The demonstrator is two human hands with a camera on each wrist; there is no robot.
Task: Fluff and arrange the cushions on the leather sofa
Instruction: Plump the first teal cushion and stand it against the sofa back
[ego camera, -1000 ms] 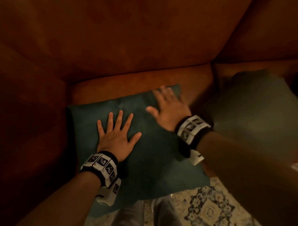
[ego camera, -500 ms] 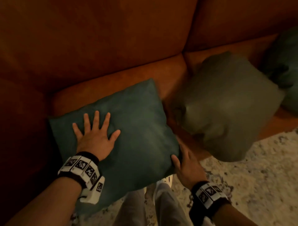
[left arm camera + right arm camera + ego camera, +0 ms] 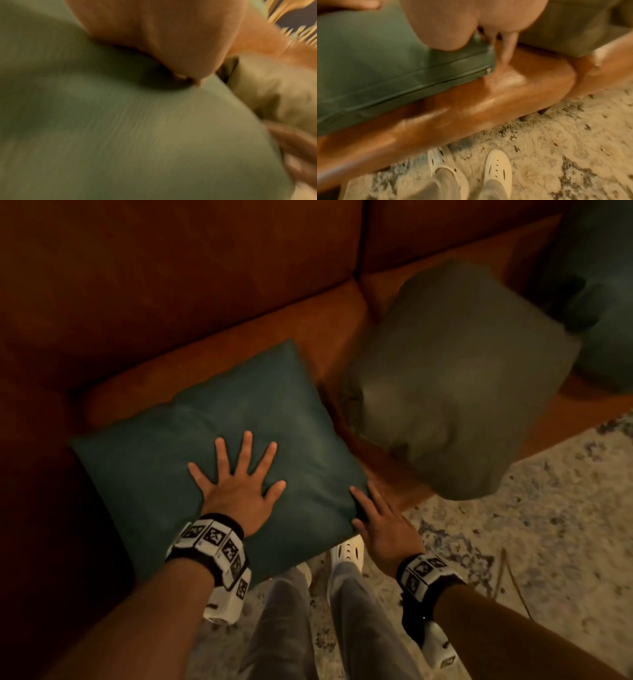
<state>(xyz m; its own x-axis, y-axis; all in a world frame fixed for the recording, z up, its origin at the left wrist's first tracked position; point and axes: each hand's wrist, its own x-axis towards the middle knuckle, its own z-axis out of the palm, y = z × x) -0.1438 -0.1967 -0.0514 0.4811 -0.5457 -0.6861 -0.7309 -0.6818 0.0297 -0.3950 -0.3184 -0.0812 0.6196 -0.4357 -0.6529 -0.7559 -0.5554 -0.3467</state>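
A teal cushion (image 3: 219,433) lies flat on the brown leather sofa (image 3: 171,302), at its left end. My left hand (image 3: 239,474) presses down on the cushion's middle with fingers spread. At the cushion's right front corner my right hand (image 3: 370,511) touches its side with fingers straight, fingertips against the edge. The right wrist view shows the cushion's zipped edge (image 3: 402,75) and fingers (image 3: 508,46) reaching down to the seat. The left wrist view is blurred, filled by cushion fabric (image 3: 120,121). An olive cushion (image 3: 455,378) sits to the right, on the seat's front.
A darker teal cushion (image 3: 603,302) stands at the far right of the sofa. A pale patterned rug (image 3: 513,542) covers the floor in front. My legs and white clogs (image 3: 346,549) stand close to the sofa front.
My right hand left the cushion's top and dropped to its right front corner. The left hand stays pressing on top, now nearer the middle. The view swung right, revealing the other cushions.
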